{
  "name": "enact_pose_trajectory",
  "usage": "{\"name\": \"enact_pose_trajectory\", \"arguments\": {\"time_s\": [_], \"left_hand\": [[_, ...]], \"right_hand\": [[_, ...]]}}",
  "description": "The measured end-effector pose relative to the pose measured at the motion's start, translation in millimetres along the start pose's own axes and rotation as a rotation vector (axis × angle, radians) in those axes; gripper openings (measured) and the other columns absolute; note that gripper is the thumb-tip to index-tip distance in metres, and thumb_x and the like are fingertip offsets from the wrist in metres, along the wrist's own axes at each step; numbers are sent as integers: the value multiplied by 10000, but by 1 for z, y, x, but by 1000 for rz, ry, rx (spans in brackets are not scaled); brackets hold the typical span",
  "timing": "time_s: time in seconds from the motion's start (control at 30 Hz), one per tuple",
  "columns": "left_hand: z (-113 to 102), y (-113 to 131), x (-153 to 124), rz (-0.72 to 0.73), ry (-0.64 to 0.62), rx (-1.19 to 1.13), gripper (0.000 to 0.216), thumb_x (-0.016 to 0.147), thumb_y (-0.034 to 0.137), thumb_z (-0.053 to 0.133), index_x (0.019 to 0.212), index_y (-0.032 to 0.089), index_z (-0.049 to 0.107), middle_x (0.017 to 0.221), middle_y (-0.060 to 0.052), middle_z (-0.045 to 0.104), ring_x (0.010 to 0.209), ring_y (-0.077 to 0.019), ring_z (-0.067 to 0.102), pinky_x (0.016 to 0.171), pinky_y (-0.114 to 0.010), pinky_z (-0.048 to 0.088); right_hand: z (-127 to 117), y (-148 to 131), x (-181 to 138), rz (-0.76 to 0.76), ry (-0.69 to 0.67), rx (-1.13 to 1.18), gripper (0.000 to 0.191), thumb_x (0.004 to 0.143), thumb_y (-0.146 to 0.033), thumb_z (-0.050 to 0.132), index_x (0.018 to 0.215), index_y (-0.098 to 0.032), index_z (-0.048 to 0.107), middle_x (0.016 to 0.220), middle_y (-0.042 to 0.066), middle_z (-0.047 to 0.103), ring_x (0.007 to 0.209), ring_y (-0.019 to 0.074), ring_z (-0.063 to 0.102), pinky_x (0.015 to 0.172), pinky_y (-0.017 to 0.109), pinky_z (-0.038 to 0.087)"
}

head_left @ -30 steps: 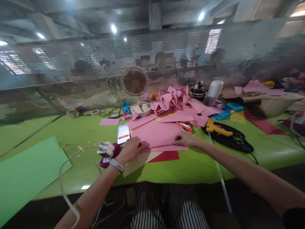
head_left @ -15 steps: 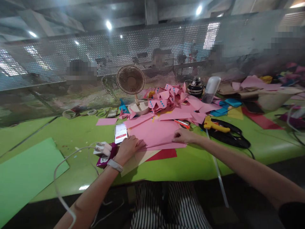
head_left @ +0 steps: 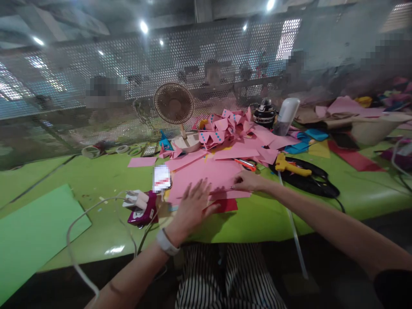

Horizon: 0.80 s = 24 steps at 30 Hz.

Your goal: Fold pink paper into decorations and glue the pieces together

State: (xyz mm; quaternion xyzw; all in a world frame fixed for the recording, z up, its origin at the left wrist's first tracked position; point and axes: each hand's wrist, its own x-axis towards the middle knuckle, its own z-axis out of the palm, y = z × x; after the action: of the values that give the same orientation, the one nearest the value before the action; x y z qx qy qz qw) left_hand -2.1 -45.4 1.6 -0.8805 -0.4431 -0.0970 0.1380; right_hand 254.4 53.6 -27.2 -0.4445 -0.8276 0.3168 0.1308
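Observation:
A large pink paper sheet (head_left: 206,169) lies in front of me, its near edge seemingly folded over. My left hand (head_left: 195,208) is open, its fingers spread flat across that near edge. At the sheet's right end, my right hand (head_left: 249,180) is closed, thumb and fingertips pinching the edge. Red paper (head_left: 230,205) shows from underneath, partly covered by my left hand. Just beyond my right hand rests an orange utility knife (head_left: 246,165). A phone (head_left: 162,179) lies by the sheet's left side.
Folded pink paper pieces (head_left: 225,124) are heaped behind the sheet, near a small fan (head_left: 174,103). To the right, a yellow glue gun (head_left: 294,166) sits on a black holder. A purple power strip (head_left: 141,214) with cables and green card (head_left: 41,240) are at left.
My left hand has slid right along the pink sheet's near edge, away from the phone, and its fingers have spread out. My right hand stays at the right end.

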Motion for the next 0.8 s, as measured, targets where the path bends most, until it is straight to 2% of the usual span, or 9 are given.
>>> {"name": "enact_pose_trajectory", "arguments": {"time_s": [0.03, 0.1, 0.2, 0.3, 0.47, 0.63, 0.8], "left_hand": [[7, 10, 2, 41, -23, -30, 658, 865, 602, 266, 1364, 177, 321, 1437, -95, 316, 1332, -240, 239, 1082, -425, 159], [19, 24, 5, 25, -63, -79, 811, 811, 685, 261, 1419, 155, 175, 1480, -112, 201, 1366, -252, 129, 1097, -453, 76], [28, 28, 7, -23, -152, -141, 838, 800, 705, 228, 1435, 174, 97, 1493, -98, 148, 1375, -248, 76, 1097, -462, 30], [27, 24, 8, -14, -205, -182, 807, 811, 696, 204, 1439, 204, 83, 1498, -70, 129, 1376, -244, 77, 1098, -455, 27], [26, 23, 8, -16, -206, -198, 799, 816, 693, 203, 1441, 219, 51, 1497, -64, 132, 1373, -241, 101, 1093, -453, 39], [28, 24, 9, -24, -190, -197, 790, 811, 697, 217, 1437, 242, 59, 1496, -58, 153, 1369, -245, 121, 1088, -455, 63], [31, 23, 9, -28, -179, -199, 786, 809, 698, 229, 1431, 231, 117, 1493, -68, 166, 1365, -251, 135, 1085, -466, 68]], "right_hand": [[0, 0, 0, -8, 2, 6, 301, 701, -419, 574, 627, -133, 631, 552, -11, 554, 534, 103, 450, 501, 224, 281], [1, 0, -1, -27, 7, 19, 314, 707, -430, 567, 626, -131, 625, 546, -14, 541, 531, 102, 444, 502, 227, 278], [0, 0, -1, -57, -3, 36, 319, 706, -439, 566, 642, -131, 621, 555, -14, 536, 539, 107, 444, 507, 232, 284], [-4, 0, 0, -62, -54, 66, 316, 708, -439, 564, 641, -135, 616, 562, -12, 532, 546, 107, 433, 512, 231, 293], [-11, -6, -4, -19, -106, 71, 262, 711, -397, 569, 657, -143, 608, 578, -6, 538, 553, 106, 438, 513, 223, 299], [-17, -6, -14, 21, -59, 79, 259, 715, -391, 560, 632, -146, 583, 578, -4, 519, 570, 116, 445, 526, 229, 310], [-22, 10, -22, 65, -45, 55, 299, 704, -443, 577, 657, -148, 590, 597, -4, 524, 577, 119, 450, 522, 233, 307]]}}
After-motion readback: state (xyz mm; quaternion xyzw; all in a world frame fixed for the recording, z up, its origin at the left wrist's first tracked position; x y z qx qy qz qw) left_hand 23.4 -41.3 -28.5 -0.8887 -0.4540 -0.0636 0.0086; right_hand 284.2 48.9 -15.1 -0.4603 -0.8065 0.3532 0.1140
